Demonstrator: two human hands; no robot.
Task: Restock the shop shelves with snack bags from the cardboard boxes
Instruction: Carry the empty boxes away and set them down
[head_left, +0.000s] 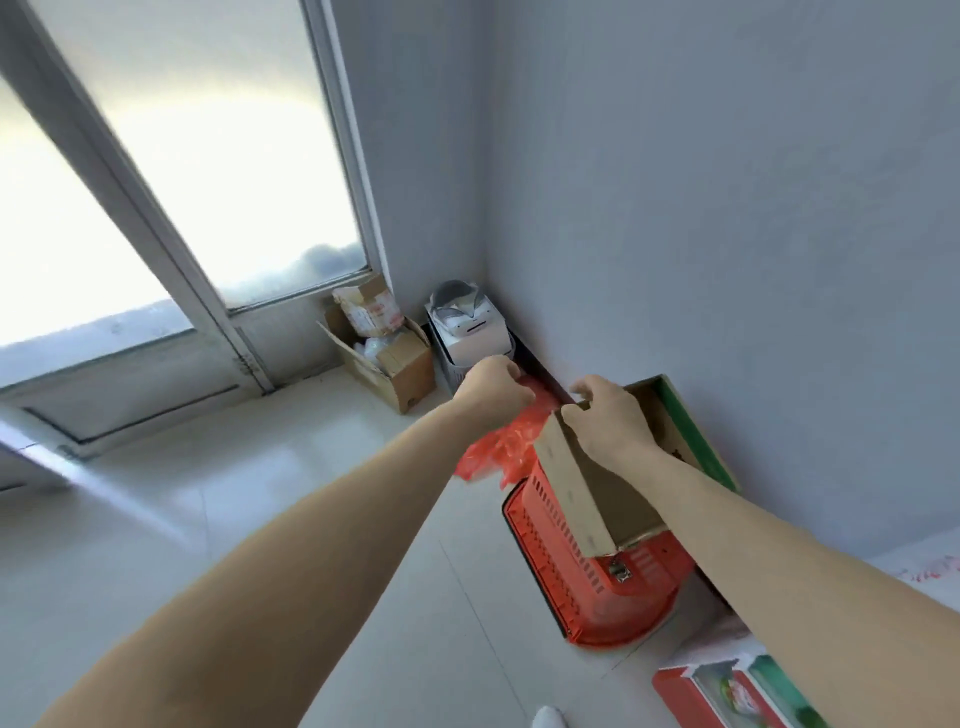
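Restocking is barely getting going, I reckon: left hand (493, 387) is clutching a red bag (496, 454), right hand (608, 421) is gripping the box (592, 499) flap, no shelves showing.

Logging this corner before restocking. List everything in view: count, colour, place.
cardboard box: one, brown with a green side, on top of the basket by the wall
basket: one, red, on the floor against the wall
plastic bag: one, red, just beyond the basket
open box: one, brown, on the floor beside the glass door
white box: one, in the corner
packet: one, red and green, bottom right
hands: two, bare; left hand grips the plastic bag, right hand grips the cardboard box edge
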